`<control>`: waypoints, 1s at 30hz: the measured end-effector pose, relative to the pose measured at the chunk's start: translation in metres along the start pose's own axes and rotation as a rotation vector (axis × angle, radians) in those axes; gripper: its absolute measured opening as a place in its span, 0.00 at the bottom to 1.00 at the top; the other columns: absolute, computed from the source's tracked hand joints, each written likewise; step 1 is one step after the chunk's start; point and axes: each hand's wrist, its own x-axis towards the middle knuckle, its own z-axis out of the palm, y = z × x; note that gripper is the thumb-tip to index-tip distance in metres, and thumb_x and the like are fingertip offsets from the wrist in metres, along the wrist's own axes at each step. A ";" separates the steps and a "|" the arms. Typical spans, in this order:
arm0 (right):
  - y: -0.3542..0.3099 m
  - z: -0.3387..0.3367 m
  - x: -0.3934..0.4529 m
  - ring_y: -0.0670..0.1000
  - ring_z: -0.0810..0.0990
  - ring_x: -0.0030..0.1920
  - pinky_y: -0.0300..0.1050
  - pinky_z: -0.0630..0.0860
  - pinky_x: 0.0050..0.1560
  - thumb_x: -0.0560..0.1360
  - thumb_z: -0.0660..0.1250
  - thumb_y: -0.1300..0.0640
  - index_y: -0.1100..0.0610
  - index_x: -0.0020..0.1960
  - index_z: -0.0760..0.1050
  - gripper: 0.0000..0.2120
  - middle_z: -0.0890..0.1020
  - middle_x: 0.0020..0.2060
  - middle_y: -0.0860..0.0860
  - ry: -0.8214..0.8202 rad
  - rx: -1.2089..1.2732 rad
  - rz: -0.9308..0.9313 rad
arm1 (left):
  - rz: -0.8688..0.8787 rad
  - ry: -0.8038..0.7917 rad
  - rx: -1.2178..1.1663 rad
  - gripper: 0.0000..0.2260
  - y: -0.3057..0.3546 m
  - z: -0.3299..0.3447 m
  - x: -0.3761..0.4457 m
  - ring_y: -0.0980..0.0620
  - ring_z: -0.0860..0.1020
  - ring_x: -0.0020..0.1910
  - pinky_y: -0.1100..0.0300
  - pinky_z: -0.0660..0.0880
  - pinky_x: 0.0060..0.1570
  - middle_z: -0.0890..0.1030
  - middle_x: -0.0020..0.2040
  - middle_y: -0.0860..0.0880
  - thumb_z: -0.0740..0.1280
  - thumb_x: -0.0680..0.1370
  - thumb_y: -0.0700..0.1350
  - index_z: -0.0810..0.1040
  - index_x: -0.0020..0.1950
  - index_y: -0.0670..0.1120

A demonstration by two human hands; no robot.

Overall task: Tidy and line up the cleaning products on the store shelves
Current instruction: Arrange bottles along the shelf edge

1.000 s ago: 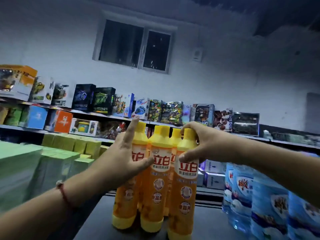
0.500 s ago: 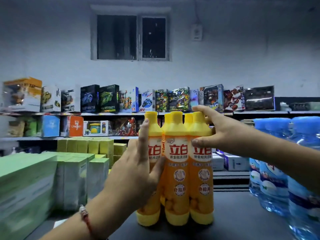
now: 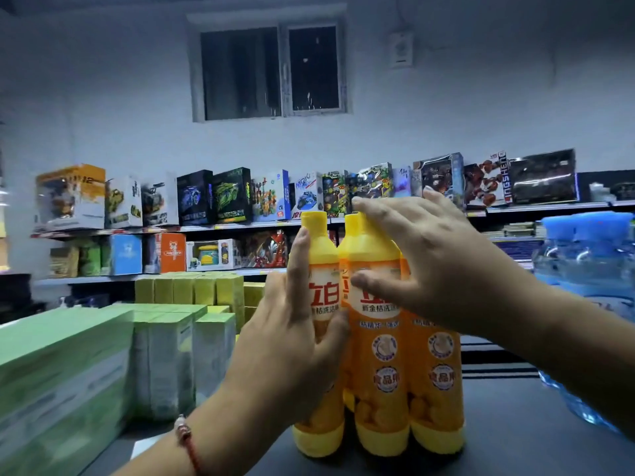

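Orange detergent bottles (image 3: 374, 355) upright; left hand (image 3: 292, 338), right hand (image 3: 443, 266) press flat; bare shelf (image 3: 515, 438) right.

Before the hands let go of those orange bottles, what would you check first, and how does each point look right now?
1. Bottles upright: ok.
2. Bottles touching side by side: ok.
3. Front labels facing out: ok where visible; the right hand covers part.
4. Left hand steadying the left bottle: ok.
5. Right hand spread over the tops and right side: ok.
6. Back bottles in line: cannot tell, hidden.
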 end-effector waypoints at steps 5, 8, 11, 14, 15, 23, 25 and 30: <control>0.009 0.009 -0.002 0.51 0.60 0.77 0.50 0.41 0.78 0.70 0.45 0.25 0.45 0.81 0.48 0.45 0.72 0.73 0.50 0.051 -0.035 0.050 | 0.026 0.033 -0.019 0.39 -0.004 -0.001 -0.001 0.54 0.78 0.51 0.54 0.80 0.47 0.66 0.71 0.49 0.59 0.78 0.63 0.28 0.72 0.72; 0.002 0.008 -0.004 0.44 0.53 0.76 0.42 0.29 0.74 0.72 0.51 0.26 0.45 0.81 0.47 0.44 0.70 0.75 0.51 0.059 0.040 0.023 | 0.031 0.036 -0.011 0.39 -0.004 0.000 -0.002 0.54 0.78 0.52 0.58 0.78 0.46 0.64 0.72 0.50 0.58 0.78 0.64 0.29 0.73 0.72; -0.004 0.009 -0.004 0.47 0.56 0.77 0.42 0.29 0.73 0.72 0.54 0.28 0.47 0.82 0.45 0.45 0.70 0.75 0.51 0.069 0.045 -0.006 | 0.030 0.050 -0.004 0.39 -0.005 -0.001 -0.002 0.52 0.78 0.52 0.52 0.81 0.47 0.66 0.71 0.48 0.59 0.78 0.64 0.30 0.73 0.71; -0.003 0.013 -0.003 0.50 0.60 0.77 0.46 0.31 0.75 0.72 0.53 0.28 0.48 0.82 0.43 0.45 0.72 0.73 0.50 0.064 0.017 0.004 | 0.069 0.077 -0.006 0.39 -0.006 0.000 -0.002 0.54 0.78 0.47 0.54 0.82 0.42 0.67 0.66 0.49 0.60 0.79 0.62 0.31 0.75 0.70; -0.002 0.014 -0.003 0.50 0.60 0.77 0.46 0.30 0.75 0.72 0.52 0.28 0.48 0.82 0.43 0.45 0.72 0.73 0.50 0.061 0.015 0.008 | 0.093 0.086 -0.007 0.38 -0.007 0.001 -0.003 0.54 0.78 0.46 0.54 0.82 0.40 0.67 0.66 0.50 0.60 0.79 0.62 0.32 0.75 0.69; -0.006 0.015 -0.005 0.51 0.61 0.77 0.48 0.31 0.77 0.73 0.52 0.29 0.49 0.82 0.44 0.45 0.73 0.72 0.51 0.088 0.022 0.019 | 0.160 0.121 0.020 0.37 -0.010 0.008 -0.008 0.52 0.77 0.47 0.48 0.80 0.41 0.66 0.59 0.52 0.54 0.79 0.65 0.30 0.77 0.66; -0.008 0.016 -0.006 0.52 0.61 0.78 0.51 0.32 0.78 0.73 0.53 0.30 0.50 0.82 0.44 0.45 0.72 0.73 0.52 0.086 0.015 0.022 | 0.143 0.117 0.010 0.37 -0.011 0.008 -0.007 0.52 0.76 0.50 0.49 0.80 0.44 0.66 0.63 0.52 0.55 0.79 0.64 0.29 0.76 0.66; -0.009 0.018 -0.007 0.53 0.61 0.78 0.55 0.34 0.79 0.74 0.53 0.30 0.50 0.82 0.45 0.44 0.72 0.73 0.53 0.109 0.001 0.021 | 0.136 0.154 -0.051 0.36 -0.014 0.010 -0.008 0.54 0.75 0.55 0.55 0.81 0.44 0.58 0.59 0.62 0.55 0.78 0.64 0.33 0.77 0.67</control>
